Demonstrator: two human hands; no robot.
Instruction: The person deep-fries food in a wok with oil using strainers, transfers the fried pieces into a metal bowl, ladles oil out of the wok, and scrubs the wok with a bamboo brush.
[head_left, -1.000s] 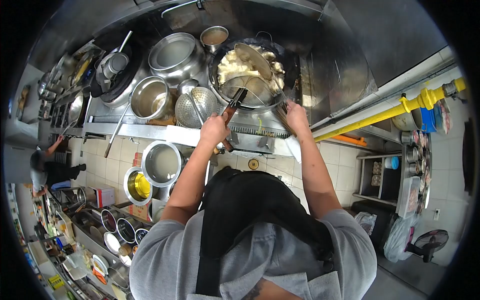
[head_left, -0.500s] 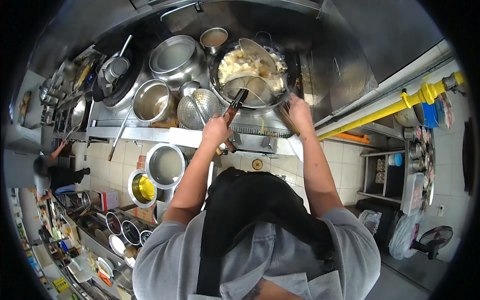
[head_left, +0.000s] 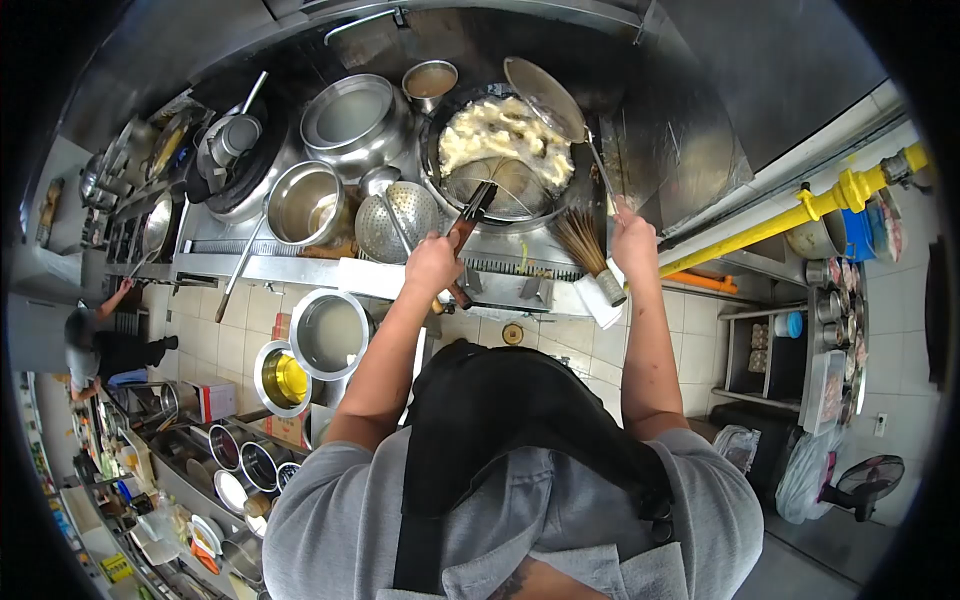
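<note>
My left hand (head_left: 434, 264) is wrapped round the dark wooden handle of a wire strainer (head_left: 508, 188), whose round basket rests in the near part of the wok (head_left: 428, 160). Pale yellow pieces (head_left: 500, 135) lie in bubbling oil behind it. My right hand (head_left: 632, 242) is closed on the long handle of a flat skimmer (head_left: 545, 98), its disc tilted over the wok's right rim. A bundled bamboo brush (head_left: 585, 245) lies on the stove beside my right hand, with a white cloth (head_left: 597, 302) near its end.
Left of the wok are a perforated ladle (head_left: 397, 222), a steel pot (head_left: 303, 203) and a larger pot (head_left: 348, 115). A small pot (head_left: 430, 82) stands behind. A yellow pipe (head_left: 780, 222) runs along the right. Another person (head_left: 90, 345) stands far left.
My right hand has moved right, carrying the skimmer up and right from over the pieces to the wok's edge. More of the brush now shows. My left hand has barely moved.
</note>
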